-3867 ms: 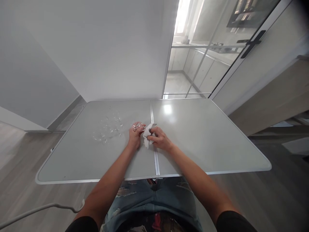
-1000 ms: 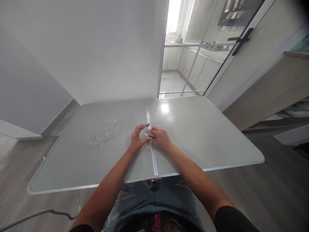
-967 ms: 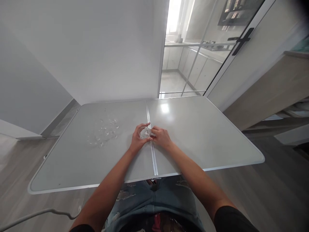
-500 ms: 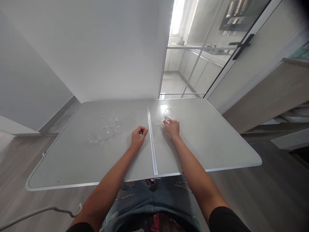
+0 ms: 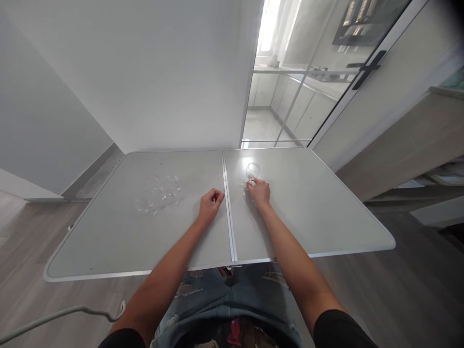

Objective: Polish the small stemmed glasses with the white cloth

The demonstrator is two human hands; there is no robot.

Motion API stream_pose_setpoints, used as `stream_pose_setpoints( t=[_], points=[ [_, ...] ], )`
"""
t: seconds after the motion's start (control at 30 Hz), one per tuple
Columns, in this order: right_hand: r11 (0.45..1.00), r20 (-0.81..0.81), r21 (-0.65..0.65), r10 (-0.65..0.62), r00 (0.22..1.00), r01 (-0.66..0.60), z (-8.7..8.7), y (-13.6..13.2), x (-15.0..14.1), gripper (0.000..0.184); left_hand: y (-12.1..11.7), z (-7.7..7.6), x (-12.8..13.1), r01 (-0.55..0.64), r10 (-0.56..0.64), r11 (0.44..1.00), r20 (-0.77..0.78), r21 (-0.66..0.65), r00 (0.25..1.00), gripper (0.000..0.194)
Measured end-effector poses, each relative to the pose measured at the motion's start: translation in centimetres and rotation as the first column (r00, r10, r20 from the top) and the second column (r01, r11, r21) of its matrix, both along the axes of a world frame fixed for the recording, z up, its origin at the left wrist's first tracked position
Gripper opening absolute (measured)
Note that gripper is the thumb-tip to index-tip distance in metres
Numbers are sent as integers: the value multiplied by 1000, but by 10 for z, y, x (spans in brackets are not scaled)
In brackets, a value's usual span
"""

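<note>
My right hand (image 5: 259, 192) is to the right of the table's centre seam, its fingers closed on the lower part of a clear stemmed glass (image 5: 253, 170). The glass's round rim faces up beyond my fingertips; its foot is hard to make out against the pale table. My left hand (image 5: 210, 203) is just left of the seam, with fingers curled and thumb against the fingertips, and I see nothing in it. Farther left stands a cluster of several clear glasses (image 5: 163, 193), faint apart from their bright glints. The white cloth seen earlier is not clearly visible.
The pale folding table (image 5: 311, 212) has a metal edge and a metal seam (image 5: 229, 217) down its middle. A white wall (image 5: 174, 87) meets its far edge. Behind at right is a glazed door with a black handle (image 5: 369, 70). A white cable (image 5: 72, 309) runs at lower left.
Both hands held the glass at the seam, earlier with a white cloth. My right hand has since carried it right and away from me; my left hand let go and stays near the seam.
</note>
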State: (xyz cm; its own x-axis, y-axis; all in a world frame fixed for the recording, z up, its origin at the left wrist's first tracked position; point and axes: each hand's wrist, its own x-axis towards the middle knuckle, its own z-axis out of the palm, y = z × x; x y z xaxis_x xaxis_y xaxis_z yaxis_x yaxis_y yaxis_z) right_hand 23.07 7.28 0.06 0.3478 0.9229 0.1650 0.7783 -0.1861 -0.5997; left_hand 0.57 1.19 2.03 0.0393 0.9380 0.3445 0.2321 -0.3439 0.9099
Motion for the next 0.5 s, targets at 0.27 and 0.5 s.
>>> stream_pose_setpoints(
  t=[0.27,0.5],
  points=[
    [1000,8,-17,4,1000,-3,0,-3,0,37,-19,14,-2,80,-82,996,-42,-35,996,30],
    [1000,-17,13,0,1000,0,-4,-3,-1,35,-63,18,-47,-364,366,930,-178,44,914,22]
  ],
)
